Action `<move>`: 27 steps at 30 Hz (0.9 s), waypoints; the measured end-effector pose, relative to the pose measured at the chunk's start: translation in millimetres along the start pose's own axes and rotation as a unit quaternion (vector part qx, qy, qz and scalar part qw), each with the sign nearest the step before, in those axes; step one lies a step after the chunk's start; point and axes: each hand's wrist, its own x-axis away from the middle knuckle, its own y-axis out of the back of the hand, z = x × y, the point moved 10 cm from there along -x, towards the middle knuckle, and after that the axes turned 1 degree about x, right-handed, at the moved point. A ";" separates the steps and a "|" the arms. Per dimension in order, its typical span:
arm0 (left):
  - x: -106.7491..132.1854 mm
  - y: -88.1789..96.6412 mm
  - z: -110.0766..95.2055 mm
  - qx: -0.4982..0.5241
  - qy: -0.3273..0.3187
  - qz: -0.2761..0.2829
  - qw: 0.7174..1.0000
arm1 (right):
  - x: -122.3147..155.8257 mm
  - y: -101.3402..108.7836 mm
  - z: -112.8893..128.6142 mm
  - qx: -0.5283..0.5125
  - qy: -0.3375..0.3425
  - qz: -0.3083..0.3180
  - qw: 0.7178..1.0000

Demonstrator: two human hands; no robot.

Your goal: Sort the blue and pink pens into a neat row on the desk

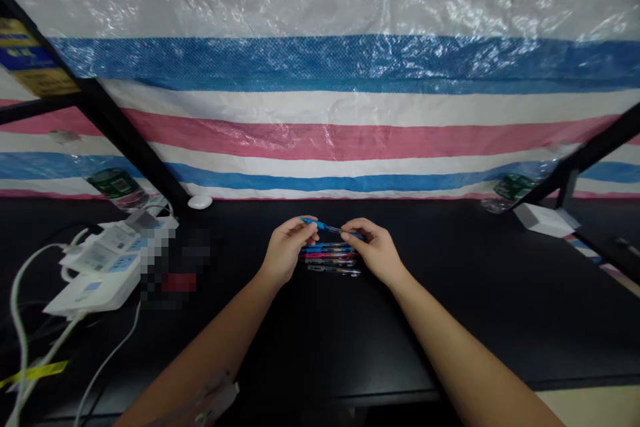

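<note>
A blue pen point(330, 228) with a clear barrel is held crosswise just above the table, one end in each hand. My left hand point(289, 247) pinches its blue end between thumb and fingers. At the other end, my right hand point(373, 247) grips the pen the same way. Below it, several pens lie side by side in a row between the hands: blue pens point(327, 249) at the back, then a pink-red pen point(330, 255), and dark pens point(333, 270) nearest me. My fingers partly cover the ends of the back pens.
On the left, a white power strip point(107, 280) holds plugs and trailing white cables point(20, 320). A white rounded object point(200, 201) sits by the black frame. Plastic bottles point(117, 187) stand at both sides, with a white box point(545, 219) at right. Striped sheeting point(350, 140) hangs behind the black table point(475, 320).
</note>
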 end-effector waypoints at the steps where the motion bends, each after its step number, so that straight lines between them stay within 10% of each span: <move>1: -0.2 1.9 -0.7 0.005 -0.004 -0.009 1.000 | 0.2 1.8 5.3 0.015 0.029 -0.008 0.999; 27: 1.0 -9.0 -2.4 0.067 -0.006 -0.005 0.998 | 5.8 -11.7 9.0 0.085 0.034 0.025 0.995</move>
